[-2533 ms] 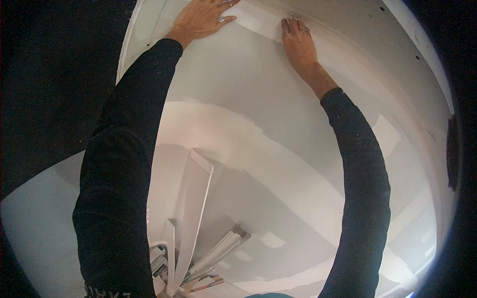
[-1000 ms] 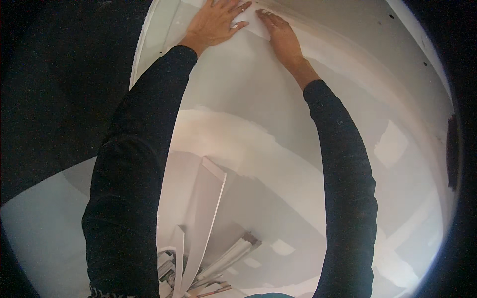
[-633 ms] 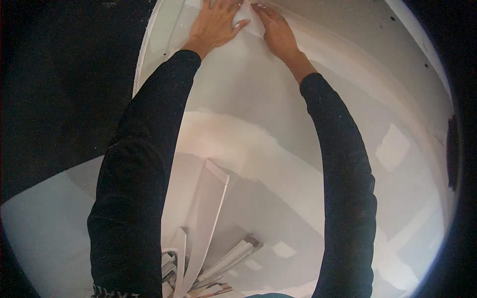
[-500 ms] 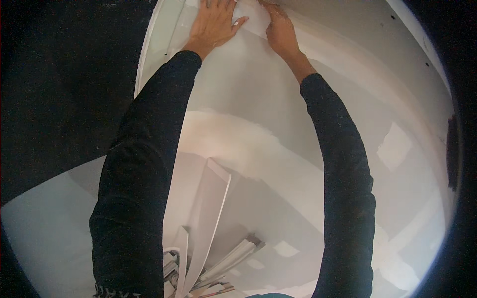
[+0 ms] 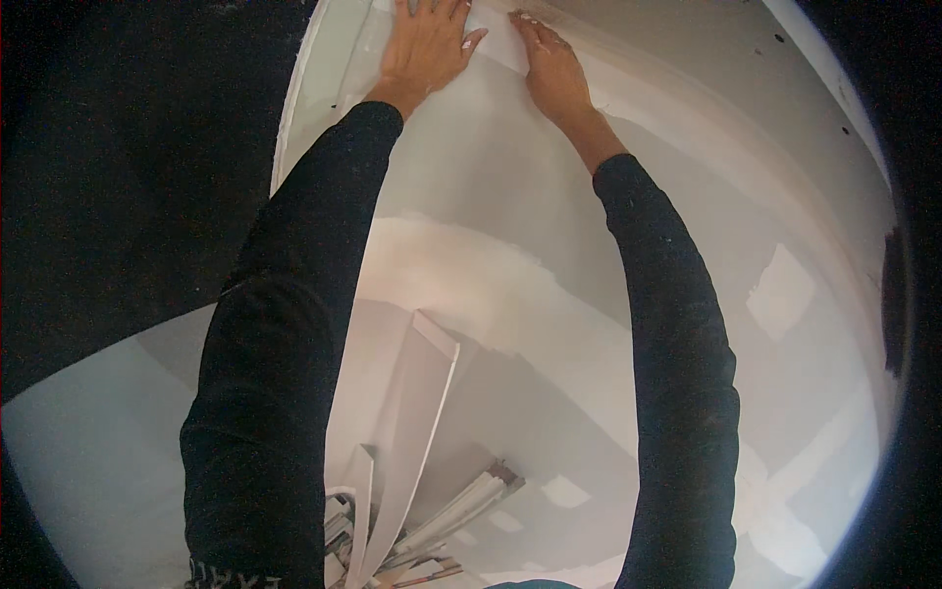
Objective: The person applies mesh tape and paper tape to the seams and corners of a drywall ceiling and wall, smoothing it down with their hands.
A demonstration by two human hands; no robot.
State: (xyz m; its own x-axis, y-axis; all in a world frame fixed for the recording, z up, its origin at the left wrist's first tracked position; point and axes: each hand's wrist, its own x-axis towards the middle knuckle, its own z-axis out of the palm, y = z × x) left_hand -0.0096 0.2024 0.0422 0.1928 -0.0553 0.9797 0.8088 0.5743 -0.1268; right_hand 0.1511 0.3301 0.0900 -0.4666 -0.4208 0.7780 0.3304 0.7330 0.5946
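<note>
Both arms, in black sleeves, reach up along a drywall surface [image 5: 491, 196] with pale joint-compound bands. My left hand [image 5: 427, 47] lies flat on it near the top, fingers stretched out and spread, with white smears on the thumb. To its right, my right hand [image 5: 555, 77] touches the wall with its fingers stretched out toward the upper left, white compound on the fingertips. I see no tool in either hand. A smooth whitish strip [image 5: 500, 44] runs along the wall between the hands.
A pale green board edge [image 5: 329, 83] borders a black area [image 5: 137, 187] at the left. Below, several drywall offcuts [image 5: 417, 432] and long strips [image 5: 471, 506] lean together. Light compound patches [image 5: 782, 292] mark the right side, and dark screw holes dot the upper right.
My right hand's fingers have shifted slightly down and now look more stretched out. My left hand stays nearly in place, and the view has moved a little.
</note>
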